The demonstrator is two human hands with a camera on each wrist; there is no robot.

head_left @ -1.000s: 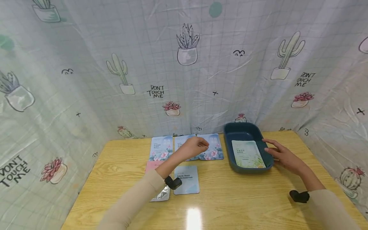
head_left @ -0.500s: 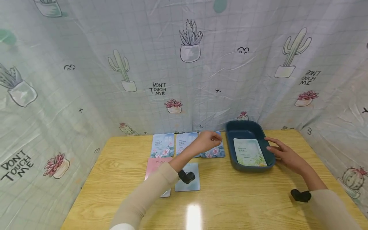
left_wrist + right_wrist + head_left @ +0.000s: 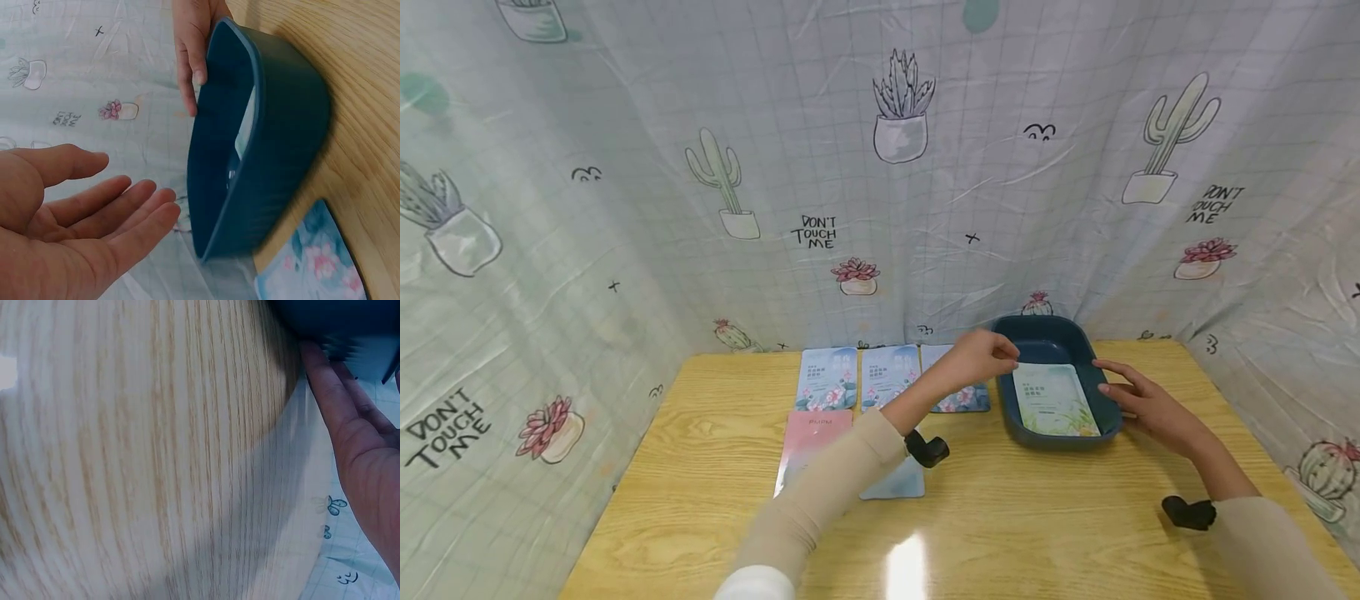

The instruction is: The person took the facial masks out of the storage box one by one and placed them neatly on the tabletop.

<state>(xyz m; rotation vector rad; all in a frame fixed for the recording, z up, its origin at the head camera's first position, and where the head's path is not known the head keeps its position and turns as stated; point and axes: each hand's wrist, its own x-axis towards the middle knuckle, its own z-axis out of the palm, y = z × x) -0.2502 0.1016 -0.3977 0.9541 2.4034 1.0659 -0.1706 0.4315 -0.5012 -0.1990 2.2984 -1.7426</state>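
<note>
My left hand (image 3: 981,358) hovers by the left rim of a dark blue plastic bin (image 3: 1043,327), apart from it, and the left wrist view shows its fingers loosely bent with nothing between them. Inside the bin lies a green-and-white face mask packet (image 3: 1052,400). On the bin's right side my right hand (image 3: 1153,410) touches the wall with nearly straight fingers (image 3: 328,387). Beneath the left forearm and hand lies a blue floral mask packet (image 3: 962,400), partly covered.
Two more blue floral packets, one left (image 3: 826,379) and one middle (image 3: 889,375), lie along the table's back. In front are a pink packet (image 3: 812,437) and a pale blue packet (image 3: 898,482), partly under the left sleeve. A patterned curtain (image 3: 775,292) hangs behind the wooden table (image 3: 1015,517).
My left hand has moved right, from over the floral packets to the bin's left rim. The right hand stays at the bin's right side. The view has shifted slightly.
</note>
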